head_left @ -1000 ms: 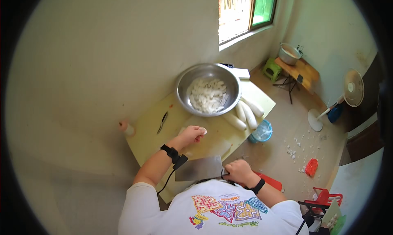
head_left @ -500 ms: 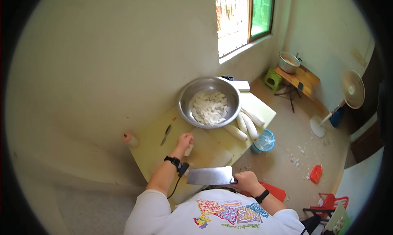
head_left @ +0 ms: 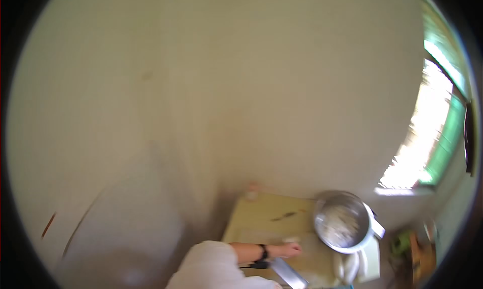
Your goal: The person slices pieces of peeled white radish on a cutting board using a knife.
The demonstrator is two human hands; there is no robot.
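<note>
The view is blurred. My left hand (head_left: 291,250) is low over the pale yellow tabletop (head_left: 249,216), its fingers curled in; what they hold, if anything, is hidden. A small white piece (head_left: 291,239) lies right beside it. Below it is a broad cleaver blade (head_left: 290,275), tilted and cut off by the bottom edge. My right hand is out of view. To the right stands a large steel bowl (head_left: 364,217) holding white cut pieces (head_left: 339,225). Long white radishes (head_left: 347,267) lie below the bowl. A dark slim tool (head_left: 284,216) lies on the table.
A blurred pinkish bottle (head_left: 252,191) stands at the table's back left corner, by the wall. A white block (head_left: 377,228) is right of the bowl. Farther right are a green stool (head_left: 400,242), a wooden table (head_left: 421,259) and a bright window (head_left: 422,123).
The view has swung left and up, so table and bowl now appear low and right. My right hand, the fan and the red chair have left the frame.
</note>
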